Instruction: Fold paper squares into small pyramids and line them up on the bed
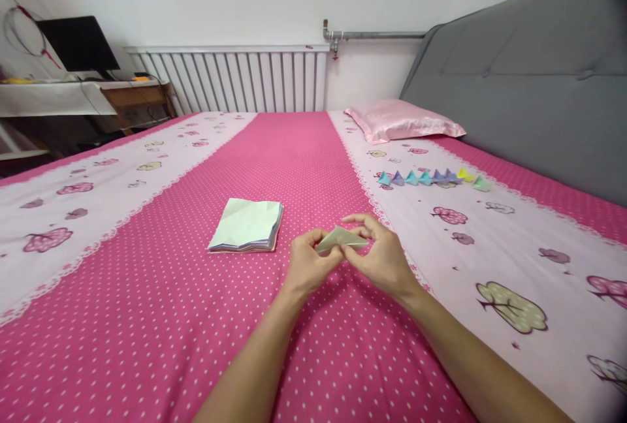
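A pale green piece of folded paper (341, 237), roughly triangular, is held up between my two hands over the pink dotted bedsheet. My left hand (312, 260) pinches its left corner and lower edge, thumb in front. On the other side my right hand (379, 250) grips the right part with the thumb near the middle, its index finger raised behind. The two thumbs almost meet at the lower edge. To the left of my left hand lies a stack of square paper sheets (248, 222), a pale green one on top.
A row of several small folded paper shapes (425, 178) in blue, purple, yellow and green lies on the right of the bed. Behind it are a pink pillow (399, 119) and a grey headboard (533, 77). A radiator (235, 78) and a desk with a monitor (78, 44) stand beyond the bed.
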A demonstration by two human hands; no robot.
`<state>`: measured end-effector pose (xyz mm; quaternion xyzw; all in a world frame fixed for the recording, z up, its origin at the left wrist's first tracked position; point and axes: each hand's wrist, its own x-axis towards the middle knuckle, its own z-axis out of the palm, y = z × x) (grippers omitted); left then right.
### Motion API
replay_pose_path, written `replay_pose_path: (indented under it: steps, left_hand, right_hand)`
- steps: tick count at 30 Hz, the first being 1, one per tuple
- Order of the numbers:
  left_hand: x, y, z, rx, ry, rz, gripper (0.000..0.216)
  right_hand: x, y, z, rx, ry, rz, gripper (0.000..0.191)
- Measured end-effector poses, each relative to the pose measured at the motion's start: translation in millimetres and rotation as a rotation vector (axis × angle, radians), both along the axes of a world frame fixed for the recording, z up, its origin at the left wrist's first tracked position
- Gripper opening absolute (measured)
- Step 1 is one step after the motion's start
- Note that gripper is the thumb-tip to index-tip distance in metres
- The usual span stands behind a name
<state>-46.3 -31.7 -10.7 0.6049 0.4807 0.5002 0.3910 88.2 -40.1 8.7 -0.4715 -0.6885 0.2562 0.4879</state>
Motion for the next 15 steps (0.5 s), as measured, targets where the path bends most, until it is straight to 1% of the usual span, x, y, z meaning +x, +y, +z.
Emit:
replay_pose_path:
  steps: [3,15]
  left_hand:
    - [0.7,-0.6,0.6,0.023,0.011,-0.008,0.012]
    - [0.1,-0.1,-1.5,-0.065,-0.056,-0.022,0.011]
  right_hand:
    - [-1.5,0.1,-1.6,0.004,-0.001,-0.008,0.035]
    - [-0.1,0.0,0.4,-0.014,-0.014,-0.057,0.038]
